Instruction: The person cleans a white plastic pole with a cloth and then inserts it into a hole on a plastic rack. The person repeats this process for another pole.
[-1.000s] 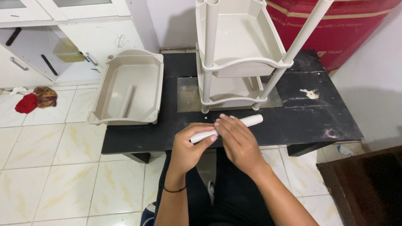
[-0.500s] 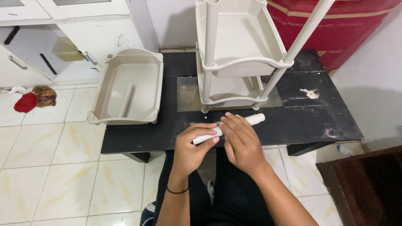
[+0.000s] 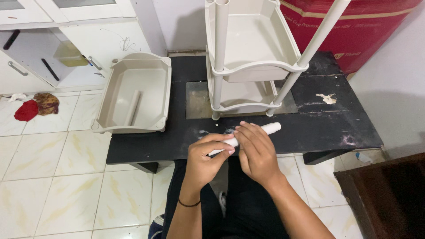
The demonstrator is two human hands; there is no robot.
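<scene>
I have both hands on a short white tube (image 3: pixel 271 128) just in front of the beige shelf rack (image 3: pixel 248 66), over the black worktop (image 3: pixel 336 128). My left hand (image 3: pixel 204 157) is closed around its near end; my right hand (image 3: pixel 256 152) lies over its middle, fingers curled on it. The tube's long axis runs from the left hand up and right — its free end pokes out toward the rack's right-hand leg. A loose tray (image 3: pixel 133 95) sits left of the rack.

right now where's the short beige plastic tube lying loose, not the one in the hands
In the head view it lies inside the loose beige plastic tray on the black table's left end: the short beige plastic tube, left of the stacked shelf rack.
</scene>
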